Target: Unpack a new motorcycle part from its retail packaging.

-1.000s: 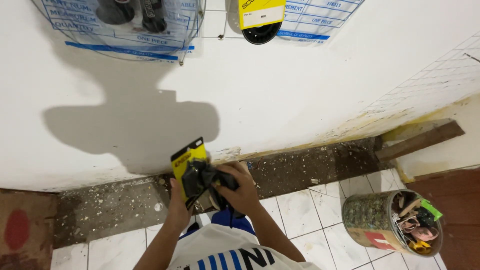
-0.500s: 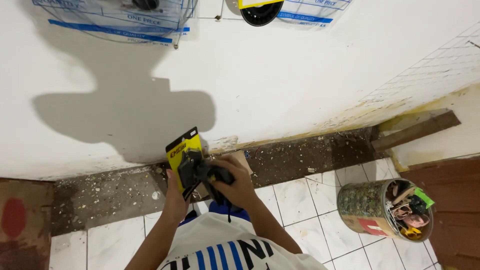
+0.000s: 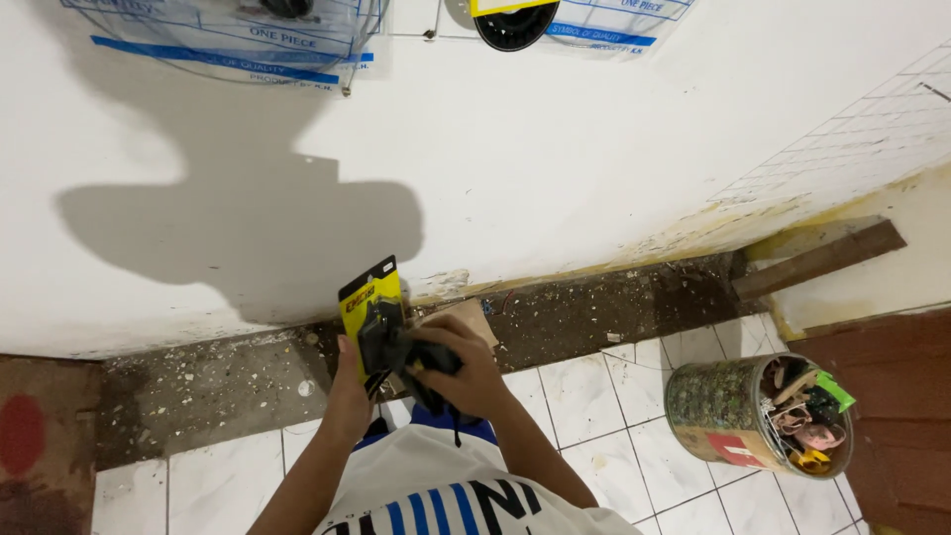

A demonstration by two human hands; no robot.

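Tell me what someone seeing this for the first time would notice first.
Low in the middle, the left hand and right hand grip a black item on a yellow and black backing card, held up before a white wall. A large dark shadow spreads across that wall on the left. At the lower right, a round tin crammed with odds and ends stands on the white tiled floor.

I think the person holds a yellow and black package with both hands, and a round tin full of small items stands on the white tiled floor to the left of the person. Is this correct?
Not quite: in the head view the round tin full of small items stands to the person's right, not left. The rest holds: the left hand and right hand hold the yellow and black package, and the tin stands on the white tiled floor.
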